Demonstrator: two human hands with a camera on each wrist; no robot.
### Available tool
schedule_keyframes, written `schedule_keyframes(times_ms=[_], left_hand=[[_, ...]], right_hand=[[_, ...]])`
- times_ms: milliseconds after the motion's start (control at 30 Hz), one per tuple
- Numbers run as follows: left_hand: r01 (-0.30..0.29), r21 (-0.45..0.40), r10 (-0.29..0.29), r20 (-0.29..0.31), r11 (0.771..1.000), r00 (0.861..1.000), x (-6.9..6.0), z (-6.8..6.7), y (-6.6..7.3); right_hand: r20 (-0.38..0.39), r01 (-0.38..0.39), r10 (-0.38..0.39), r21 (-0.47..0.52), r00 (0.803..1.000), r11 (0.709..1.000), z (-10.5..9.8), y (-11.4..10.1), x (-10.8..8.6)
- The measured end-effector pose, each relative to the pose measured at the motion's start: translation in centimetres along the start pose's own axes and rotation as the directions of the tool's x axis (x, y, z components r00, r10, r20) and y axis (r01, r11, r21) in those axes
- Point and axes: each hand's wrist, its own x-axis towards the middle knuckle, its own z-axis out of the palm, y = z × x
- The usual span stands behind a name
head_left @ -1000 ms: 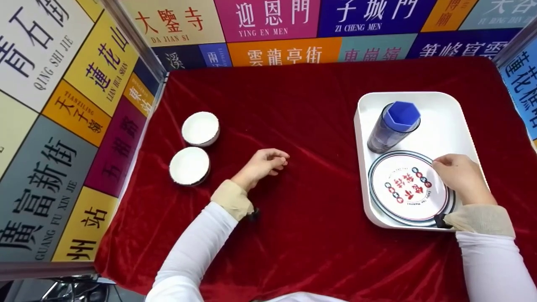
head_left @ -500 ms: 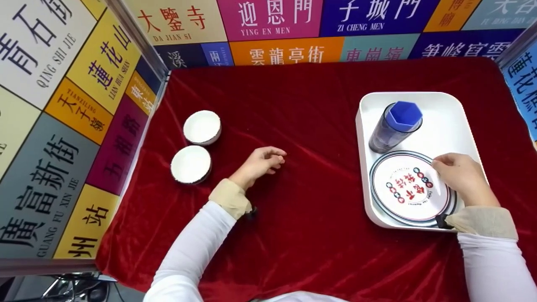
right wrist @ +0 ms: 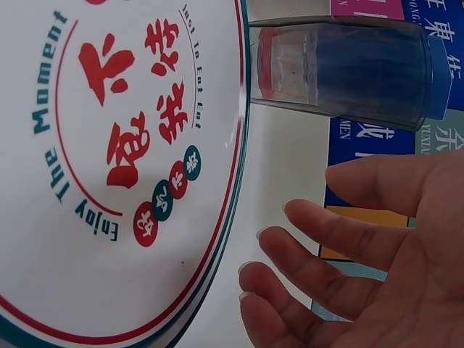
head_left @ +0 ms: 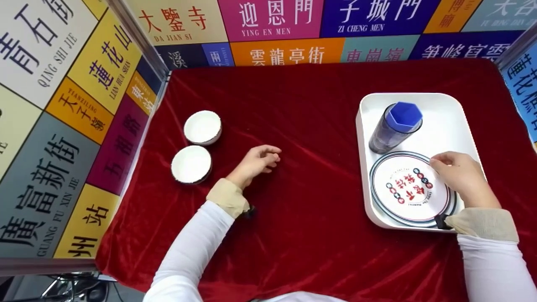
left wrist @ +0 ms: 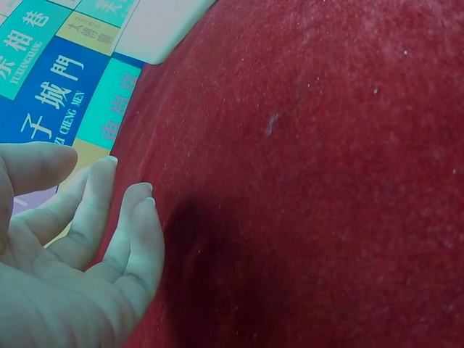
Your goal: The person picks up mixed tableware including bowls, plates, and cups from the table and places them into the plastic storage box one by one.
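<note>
In the head view my right hand (head_left: 459,174) hovers over the right side of a white tray (head_left: 444,126). Below it lie stacked round plates (head_left: 409,188), the top one printed with red characters. The right wrist view shows relaxed fingers (right wrist: 355,243) apart from the plate rim, holding nothing. Behind the plates, in the same tray, stands a clear dark-tinted cup (head_left: 384,136) with a blue hexagonal cup (head_left: 403,116) inside it. My left hand (head_left: 256,163) hangs loosely curled above the red cloth, and nothing is between its fingers (left wrist: 94,210).
Two white bowls (head_left: 202,127) stand side by side on the left of the red cloth (head_left: 293,105). Panels with large printed characters (head_left: 272,19) wall off the back and left side. The tray has a raised rim.
My left hand has drifted slightly left. The right hand stays almost where it was over the plates, and the bowls, tray and cups have not moved.
</note>
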Motion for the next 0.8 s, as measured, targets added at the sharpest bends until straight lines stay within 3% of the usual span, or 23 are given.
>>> schedule_keyframes(times_ms=[533,800], left_hand=[[0.003,-0.088,-0.011,-0.091,0.996,0.996,0.0,-1.2,-0.6],[-0.016,-0.086,0.005,-0.127,0.996,0.992,-0.4,-1.8,-0.7]], right_hand=[[-0.033,0.043,-0.044,-0.021,0.998,0.999,-0.3,-1.5,-1.0],[-0.044,0.068,-0.069,-0.022,0.997,0.997,0.0,-1.7,-1.4]])
